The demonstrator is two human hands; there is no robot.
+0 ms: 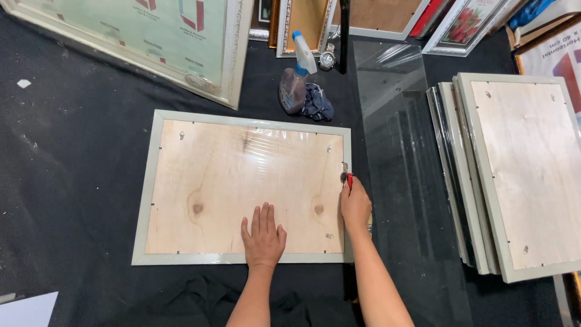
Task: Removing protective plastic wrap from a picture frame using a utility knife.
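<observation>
Your left hand (264, 237) lies flat, fingers together and open, on the plywood backing board (242, 181) of the pale grey picture frame (147, 181), near the frame's near edge and a little right of centre. The frame lies face down on the black work surface (72, 157), in the middle of the scene, its long sides running left to right.

Your right hand (355, 204) rests at the frame's right edge, closed around a small red-handled tool (347, 177) whose metal tip points away from you, touching or just above the inner rim; which of the two cannot be told.

Thin clear film (266, 138) wrinkles along the far part of the backing board.

Just right of the frame, a large clear glass sheet (399, 151) lies on the surface, running from near to far. Farther right, a stack of similar grey frames (520, 175) lies face down, backing boards up.

Beyond the frame's far edge, a spray bottle (296, 75) with a blue-and-white trigger head lies beside a crumpled dark blue cloth (317, 103). A wristwatch (327, 59) sits just beyond these.

At far left, a large white ornate frame (233, 54) lies at an angle; more frames (387, 18) lean along the far edge.
</observation>
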